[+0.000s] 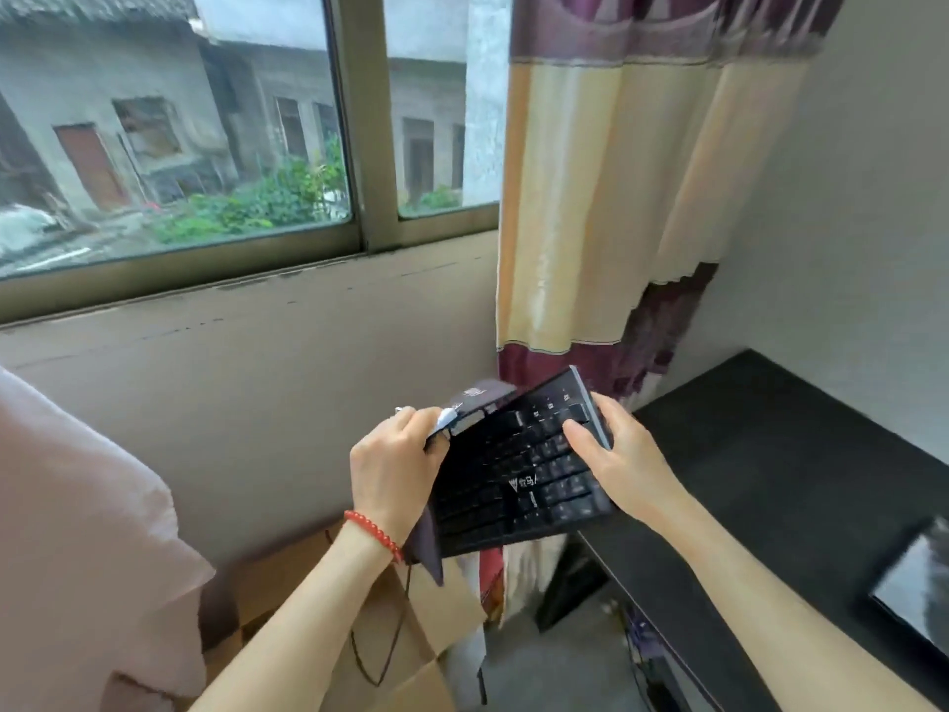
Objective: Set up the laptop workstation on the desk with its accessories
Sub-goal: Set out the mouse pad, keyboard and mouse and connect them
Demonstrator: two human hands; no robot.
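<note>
Two hands, left (393, 462) & right (624, 454), fingers gripping one black keyboard (518, 480) above desk (770, 454).

The keyboard's (518, 475) key markings were too blurred to read, its left end was covered by the left hand (395, 470), and the fingers of the right hand (624, 454) hid part of its far edge. A dark sleeve (477, 398) behind the keyboard showed only in scraps, and the small white thing (444, 417) pinched by the left hand was too small to tell. The laptop (919, 593) was cut off by the right edge, the paper bag (405, 634) by the bottom edge, and the pink cloth (77, 557) by the left edge.
</note>
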